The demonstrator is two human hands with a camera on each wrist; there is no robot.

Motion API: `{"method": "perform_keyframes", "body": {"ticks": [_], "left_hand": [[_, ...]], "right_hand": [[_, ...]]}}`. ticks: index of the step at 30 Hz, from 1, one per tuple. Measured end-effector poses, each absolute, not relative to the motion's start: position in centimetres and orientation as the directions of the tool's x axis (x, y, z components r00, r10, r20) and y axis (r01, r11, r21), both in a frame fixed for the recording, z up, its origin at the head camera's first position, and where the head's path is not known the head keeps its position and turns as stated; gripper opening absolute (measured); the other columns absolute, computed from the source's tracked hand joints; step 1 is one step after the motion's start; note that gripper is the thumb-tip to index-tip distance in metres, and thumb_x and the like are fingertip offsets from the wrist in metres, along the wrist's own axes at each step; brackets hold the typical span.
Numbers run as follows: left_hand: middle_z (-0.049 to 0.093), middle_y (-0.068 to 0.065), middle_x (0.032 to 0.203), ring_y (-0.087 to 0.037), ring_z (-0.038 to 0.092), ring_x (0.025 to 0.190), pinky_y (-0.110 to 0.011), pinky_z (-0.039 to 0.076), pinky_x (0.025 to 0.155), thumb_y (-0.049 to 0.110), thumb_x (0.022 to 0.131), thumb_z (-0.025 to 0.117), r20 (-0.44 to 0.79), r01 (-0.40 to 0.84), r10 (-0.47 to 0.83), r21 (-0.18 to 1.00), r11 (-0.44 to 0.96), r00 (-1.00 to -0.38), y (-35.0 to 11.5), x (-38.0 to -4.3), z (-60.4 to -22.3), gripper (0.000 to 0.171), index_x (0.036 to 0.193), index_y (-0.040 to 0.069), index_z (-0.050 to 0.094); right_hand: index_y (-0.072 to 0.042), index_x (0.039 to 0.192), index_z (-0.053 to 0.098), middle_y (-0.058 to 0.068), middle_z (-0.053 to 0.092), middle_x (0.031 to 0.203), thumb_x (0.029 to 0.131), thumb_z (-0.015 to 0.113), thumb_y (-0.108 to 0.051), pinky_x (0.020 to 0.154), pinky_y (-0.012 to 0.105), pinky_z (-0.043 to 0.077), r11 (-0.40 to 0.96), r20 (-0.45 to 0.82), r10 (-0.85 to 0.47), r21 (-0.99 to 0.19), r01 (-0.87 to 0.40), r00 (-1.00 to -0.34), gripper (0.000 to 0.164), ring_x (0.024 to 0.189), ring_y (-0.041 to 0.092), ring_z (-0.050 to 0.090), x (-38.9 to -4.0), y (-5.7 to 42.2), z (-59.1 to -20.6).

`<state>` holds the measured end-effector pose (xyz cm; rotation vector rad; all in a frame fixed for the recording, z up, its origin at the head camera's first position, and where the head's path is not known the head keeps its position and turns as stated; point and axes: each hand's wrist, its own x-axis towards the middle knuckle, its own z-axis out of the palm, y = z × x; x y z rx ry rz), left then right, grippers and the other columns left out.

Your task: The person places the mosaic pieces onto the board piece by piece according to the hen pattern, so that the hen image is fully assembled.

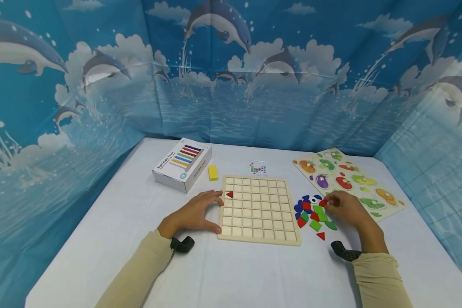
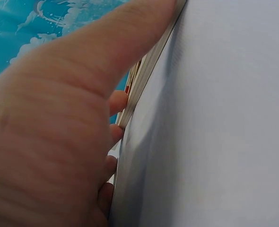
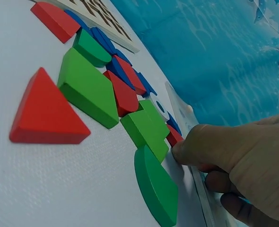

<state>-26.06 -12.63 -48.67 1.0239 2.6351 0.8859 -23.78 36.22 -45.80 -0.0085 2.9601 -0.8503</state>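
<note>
In the grid board (image 1: 265, 212), a red triangle (image 1: 229, 194) is seated in a cell of the leftmost column, its tip directed left. The board's left edge is touched by the left grip (image 1: 198, 212), with thumb and fingers spread apart. Beside the coloured pieces (image 1: 321, 214) on the bench (image 1: 231, 273), right of the board, a red piece (image 1: 323, 202) is pinched by the right grip (image 1: 345, 207); its long axis cannot be told, being partly covered.

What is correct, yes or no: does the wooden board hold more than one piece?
No, the head view shows just a red triangle on the wooden board, in its leftmost column.
</note>
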Motion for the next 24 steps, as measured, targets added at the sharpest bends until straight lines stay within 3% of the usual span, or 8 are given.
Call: {"method": "perform_keyframes", "body": {"ticks": [17, 24], "left_hand": [[0.031, 0.002, 0.163, -0.026, 0.020, 0.151, -0.050, 0.020, 0.119, 0.058, 0.070, 0.087, 0.040, 0.552, 0.656, 0.580, 0.599, -0.754, -12.5, -26.1, -48.8, 0.074, 0.129, 0.025, 0.056], [0.031, 0.003, 0.163, -0.026, 0.019, 0.151, -0.050, 0.020, 0.119, 0.059, 0.070, 0.087, 0.033, 0.546, 0.655, 0.586, 0.599, -0.755, -12.6, -26.1, -48.6, 0.075, 0.129, 0.025, 0.056]], "right_hand": [[0.002, 0.114, 0.063, 0.009, 0.064, 0.095, 0.089, 0.076, -0.010, 0.080, 0.037, 0.055, 0.829, 0.017, -0.053, -0.556, -0.053, -0.998, 0.030, 0.092, 0.028, 0.058, -24.6, 34.7, -46.0], [0.000, 0.111, 0.065, 0.007, 0.065, 0.094, 0.088, 0.076, -0.011, 0.078, 0.038, 0.055, 0.816, 0.116, -0.140, -0.549, -0.180, -0.983, 0.027, 0.089, 0.027, 0.059, -25.3, 32.7, -45.4]]}}
